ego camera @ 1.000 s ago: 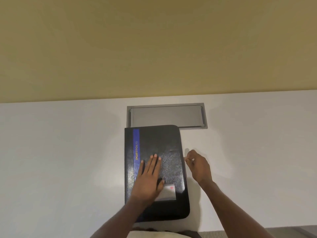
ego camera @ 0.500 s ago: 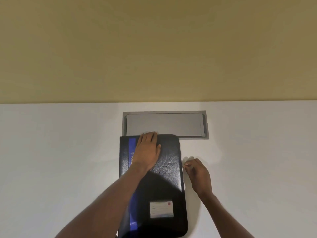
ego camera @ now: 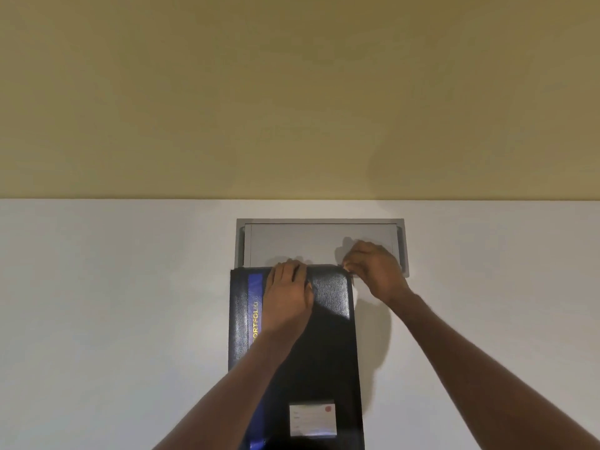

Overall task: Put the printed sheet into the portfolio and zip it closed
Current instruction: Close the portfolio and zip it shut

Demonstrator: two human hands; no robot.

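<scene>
the white table ran wide on both sides of the black portfolio, which lay closed, its contents hidden and its far edge touching the grey recessed panel. the left hand pressed flat on the cover. the right hand pinched at the far right corner. a label sat on the cover's near end.

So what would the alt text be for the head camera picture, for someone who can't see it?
A person's left hand rests on the far end of a closed black portfolio on a white table, while the right hand pinches at its far right corner, apparently on the zip pull. A grey panel is set into the table just beyond.
</scene>
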